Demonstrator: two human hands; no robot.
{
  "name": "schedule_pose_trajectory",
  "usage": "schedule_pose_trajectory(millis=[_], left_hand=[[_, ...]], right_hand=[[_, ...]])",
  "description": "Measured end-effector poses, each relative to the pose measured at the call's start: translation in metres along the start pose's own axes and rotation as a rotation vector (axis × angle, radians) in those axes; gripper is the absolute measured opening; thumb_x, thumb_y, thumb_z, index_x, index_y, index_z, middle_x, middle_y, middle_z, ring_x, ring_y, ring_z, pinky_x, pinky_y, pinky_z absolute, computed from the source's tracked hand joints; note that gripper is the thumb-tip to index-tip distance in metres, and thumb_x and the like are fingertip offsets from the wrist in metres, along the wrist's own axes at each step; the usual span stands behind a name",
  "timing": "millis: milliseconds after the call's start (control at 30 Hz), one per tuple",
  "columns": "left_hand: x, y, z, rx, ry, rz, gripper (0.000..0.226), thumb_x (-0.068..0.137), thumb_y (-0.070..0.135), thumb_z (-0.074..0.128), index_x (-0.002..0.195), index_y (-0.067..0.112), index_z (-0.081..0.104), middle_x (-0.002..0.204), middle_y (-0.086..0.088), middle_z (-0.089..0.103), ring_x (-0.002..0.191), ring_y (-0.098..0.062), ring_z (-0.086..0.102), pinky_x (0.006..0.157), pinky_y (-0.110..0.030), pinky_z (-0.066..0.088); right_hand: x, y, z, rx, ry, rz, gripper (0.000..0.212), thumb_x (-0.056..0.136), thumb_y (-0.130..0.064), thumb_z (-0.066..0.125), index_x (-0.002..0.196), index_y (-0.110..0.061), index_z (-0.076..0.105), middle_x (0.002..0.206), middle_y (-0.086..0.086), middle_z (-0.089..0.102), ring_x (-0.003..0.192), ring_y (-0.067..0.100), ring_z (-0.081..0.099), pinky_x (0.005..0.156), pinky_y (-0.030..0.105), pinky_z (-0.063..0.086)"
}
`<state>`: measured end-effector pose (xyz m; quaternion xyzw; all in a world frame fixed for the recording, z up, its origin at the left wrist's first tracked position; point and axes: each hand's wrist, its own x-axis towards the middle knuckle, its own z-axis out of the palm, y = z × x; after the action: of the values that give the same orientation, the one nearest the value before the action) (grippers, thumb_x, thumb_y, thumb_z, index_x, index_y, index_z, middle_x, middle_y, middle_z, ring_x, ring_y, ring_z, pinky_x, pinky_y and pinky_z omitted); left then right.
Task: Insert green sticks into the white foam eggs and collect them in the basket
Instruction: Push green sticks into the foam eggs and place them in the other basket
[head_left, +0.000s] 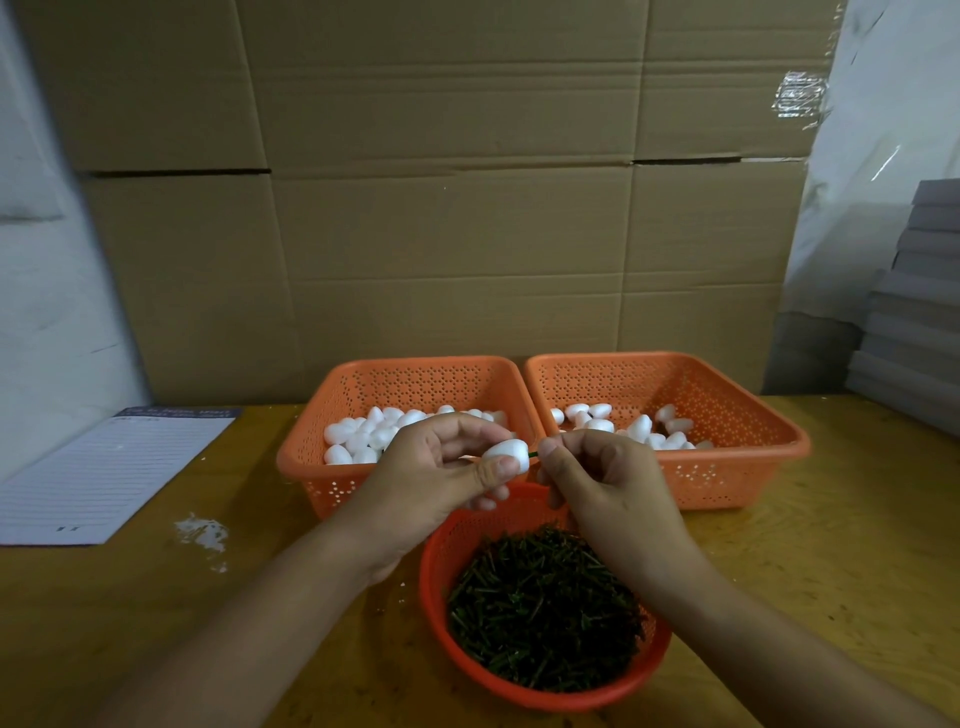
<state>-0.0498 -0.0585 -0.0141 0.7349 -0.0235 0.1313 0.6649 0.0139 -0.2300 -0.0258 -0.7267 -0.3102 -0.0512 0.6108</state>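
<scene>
Lined notepad (109, 467) (header unreadable), foam egg (506, 451) in left hand (441, 467)

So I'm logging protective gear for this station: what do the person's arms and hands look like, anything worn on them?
Nothing worn is visible. The left hand and right hand are bare, with no gloves, rings or wristbands showing. Both forearms are bare too, with no sleeves as far as the frame shows. The fingernails look short and unpainted.

Pretty dim overall, soft flat light from above, only faint shadows under the hands. The wooden table (156, 597) shows a mild sheen near its left edge. Wide-angle bend warps the frame edges, the forearms are soft and blurry, and the tape patch (800, 98) catches glare.
</scene>
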Motion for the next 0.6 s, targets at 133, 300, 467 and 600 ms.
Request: schedule_pose_trajectory(millis=[133, 300, 467, 600], left_hand=[[-0.0001, -0.0017, 0.0009, 0.013, 0.011, 0.024, 0.034, 0.076, 0.024, 0.079, 0.106, 0.010, 0.071, 0.097, -0.005, 0.077, 0.074, -0.013, 0.070, 0.068, -0.021, 0.056], [0.0000, -0.0038, 0.0006, 0.035, 0.016, 0.041, 0.032, 0.076, 0.025, 0.080, 0.104, 0.014, 0.072, 0.098, -0.004, 0.077, 0.075, -0.013, 0.071, 0.067, -0.020, 0.056], [0.0005, -0.0050, -0.0010, 0.046, 0.013, 0.033, 0.034, 0.076, 0.027, 0.080, 0.106, 0.014, 0.072, 0.099, -0.005, 0.077, 0.076, -0.014, 0.072, 0.067, -0.021, 0.056], [0.0005, -0.0050, -0.0006, 0.047, 0.012, 0.040, 0.034, 0.075, 0.027, 0.080, 0.106, 0.014, 0.072, 0.098, -0.005, 0.077, 0.075, -0.014, 0.071, 0.067, -0.021, 0.056]], right_hand=[[0.0003, -0.0001, 0.0006, -0.004, 0.006, 0.012, 0.031, 0.097, -0.030, 0.060, 0.068, -0.019, 0.066, 0.054, -0.004, 0.060, 0.046, 0.003, 0.049, 0.047, 0.019, 0.039], [0.0001, -0.0007, -0.0004, -0.018, 0.001, 0.020, 0.033, 0.096, -0.032, 0.060, 0.069, -0.014, 0.066, 0.056, -0.002, 0.062, 0.049, 0.004, 0.053, 0.049, 0.020, 0.043], [-0.0005, -0.0033, 0.0004, -0.031, -0.004, 0.035, 0.036, 0.096, -0.032, 0.059, 0.069, -0.009, 0.066, 0.056, 0.001, 0.062, 0.049, 0.005, 0.052, 0.050, 0.025, 0.042], [-0.0016, -0.0059, 0.0006, -0.013, -0.011, 0.064, 0.036, 0.097, -0.029, 0.059, 0.069, -0.008, 0.066, 0.056, 0.001, 0.061, 0.049, 0.007, 0.051, 0.051, 0.028, 0.043]])
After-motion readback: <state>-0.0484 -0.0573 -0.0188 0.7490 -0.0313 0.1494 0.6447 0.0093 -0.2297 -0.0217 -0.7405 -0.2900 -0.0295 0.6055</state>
